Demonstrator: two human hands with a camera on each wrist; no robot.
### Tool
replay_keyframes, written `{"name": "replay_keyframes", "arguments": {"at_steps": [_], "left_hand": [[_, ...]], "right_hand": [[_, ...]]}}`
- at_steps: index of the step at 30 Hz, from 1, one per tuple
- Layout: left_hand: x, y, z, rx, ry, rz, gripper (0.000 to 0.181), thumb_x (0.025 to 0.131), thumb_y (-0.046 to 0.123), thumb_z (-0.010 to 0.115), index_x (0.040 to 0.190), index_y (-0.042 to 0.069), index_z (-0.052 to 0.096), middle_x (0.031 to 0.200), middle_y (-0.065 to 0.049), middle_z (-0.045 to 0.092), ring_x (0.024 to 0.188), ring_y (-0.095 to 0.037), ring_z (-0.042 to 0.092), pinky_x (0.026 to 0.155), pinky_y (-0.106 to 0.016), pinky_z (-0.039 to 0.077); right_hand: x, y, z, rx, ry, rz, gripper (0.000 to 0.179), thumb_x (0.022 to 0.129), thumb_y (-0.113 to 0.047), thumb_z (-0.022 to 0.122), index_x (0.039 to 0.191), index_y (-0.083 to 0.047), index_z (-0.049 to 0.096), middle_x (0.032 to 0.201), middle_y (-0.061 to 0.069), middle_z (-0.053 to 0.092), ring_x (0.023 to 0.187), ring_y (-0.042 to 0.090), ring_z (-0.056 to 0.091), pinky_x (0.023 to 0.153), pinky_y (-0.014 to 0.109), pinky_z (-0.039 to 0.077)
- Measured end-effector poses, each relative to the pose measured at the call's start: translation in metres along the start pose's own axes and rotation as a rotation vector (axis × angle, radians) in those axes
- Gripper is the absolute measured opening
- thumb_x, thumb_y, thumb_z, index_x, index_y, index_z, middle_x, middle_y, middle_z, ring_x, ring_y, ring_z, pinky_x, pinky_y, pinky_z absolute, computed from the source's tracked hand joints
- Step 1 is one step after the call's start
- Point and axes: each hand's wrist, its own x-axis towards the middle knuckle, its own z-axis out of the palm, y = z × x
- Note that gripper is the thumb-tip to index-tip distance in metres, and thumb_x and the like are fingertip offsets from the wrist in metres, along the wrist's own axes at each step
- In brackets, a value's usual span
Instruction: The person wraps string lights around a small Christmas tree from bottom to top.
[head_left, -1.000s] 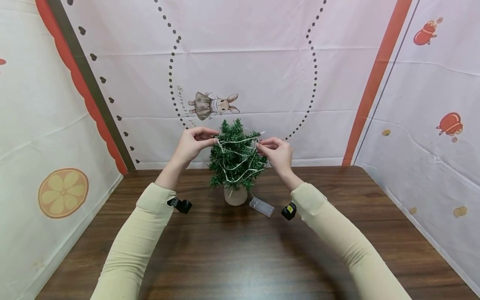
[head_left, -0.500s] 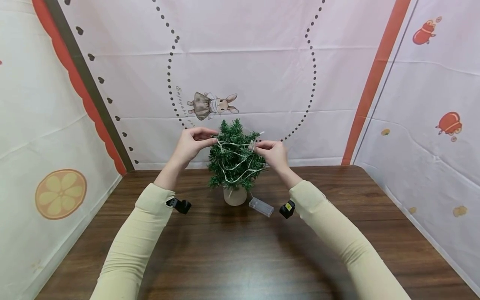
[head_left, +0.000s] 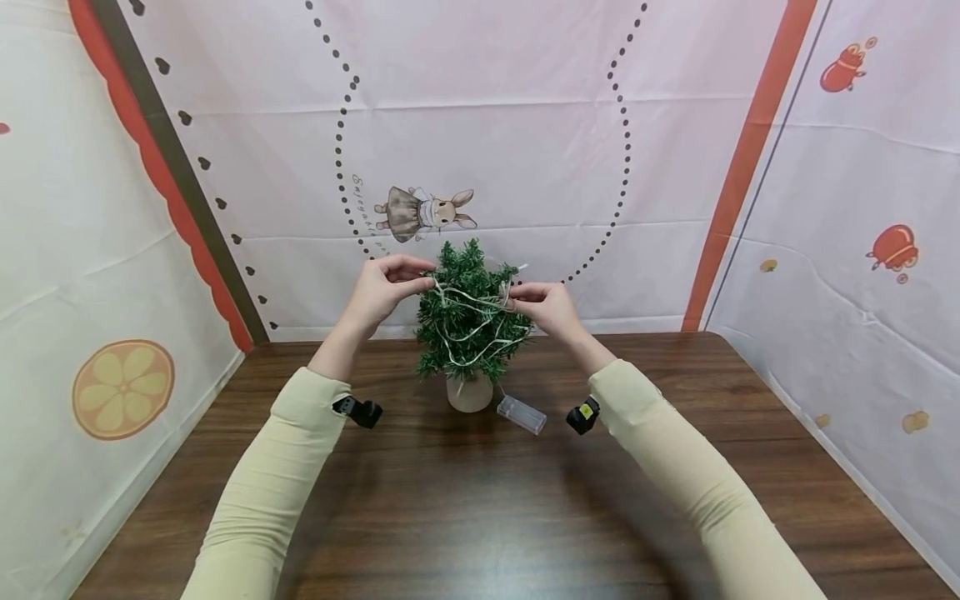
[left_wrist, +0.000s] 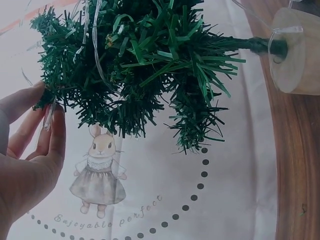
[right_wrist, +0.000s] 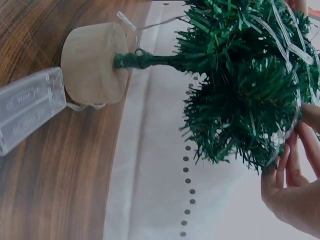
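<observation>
A small artificial Christmas tree stands upright on a pale round wooden base. A string of lights on clear wire loops across its branches. At the tree's upper left, my left hand pinches a branch tip between thumb and fingers; a clear bulb of the string hangs by those fingertips. My right hand pinches the light string at the upper right, its fingertips against the needles in the right wrist view. The back of the tree is hidden in the head view.
A clear plastic battery box lies on the brown wooden table, right of the base. Behind the tree hangs a printed cloth with a rabbit picture. Small black cameras sit at both wrists.
My right hand has moved slightly left and in toward the tree, and the upper wire now slopes down to the right across the front. My left hand has stayed in place.
</observation>
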Motion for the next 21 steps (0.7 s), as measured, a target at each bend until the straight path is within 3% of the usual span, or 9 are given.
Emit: {"name": "replay_keyframes", "arguments": {"at_steps": [5, 8, 16, 21], "left_hand": [[-0.006, 0.012, 0.001, -0.008, -0.007, -0.003, 0.034, 0.085, 0.015, 0.072, 0.115, 0.000, 0.065, 0.097, -0.005, 0.070, 0.085, -0.012, 0.064, 0.077, -0.024, 0.052], [-0.010, 0.019, 0.002, -0.012, -0.008, -0.002, 0.036, 0.085, 0.014, 0.072, 0.116, -0.002, 0.063, 0.099, -0.005, 0.069, 0.085, -0.012, 0.064, 0.077, -0.023, 0.051], [-0.011, 0.018, 0.001, -0.054, -0.007, -0.021, 0.037, 0.085, 0.013, 0.071, 0.118, -0.001, 0.062, 0.107, -0.014, 0.066, 0.090, -0.013, 0.064, 0.083, -0.027, 0.050], [-0.014, 0.013, -0.002, -0.084, 0.009, -0.051, 0.039, 0.086, 0.011, 0.070, 0.121, -0.001, 0.059, 0.108, -0.008, 0.067, 0.095, -0.013, 0.063, 0.088, -0.026, 0.048]], "right_hand": [[0.000, 0.000, -0.006, 0.026, -0.038, -0.010, 0.028, 0.084, -0.008, 0.070, 0.110, 0.004, 0.068, 0.111, 0.023, 0.067, 0.076, -0.002, 0.063, 0.075, 0.017, 0.051], [0.000, 0.002, -0.009, 0.034, -0.058, 0.004, 0.029, 0.085, -0.010, 0.071, 0.111, 0.002, 0.068, 0.114, 0.022, 0.066, 0.079, 0.000, 0.063, 0.077, 0.019, 0.051], [0.000, 0.004, -0.016, 0.093, -0.059, 0.072, 0.031, 0.086, -0.011, 0.069, 0.115, -0.001, 0.066, 0.121, 0.016, 0.064, 0.096, 0.011, 0.064, 0.097, 0.034, 0.047], [-0.004, 0.005, -0.023, 0.142, -0.015, 0.086, 0.032, 0.087, -0.013, 0.068, 0.116, -0.001, 0.065, 0.121, 0.011, 0.065, 0.104, 0.012, 0.062, 0.100, 0.034, 0.045]]}}
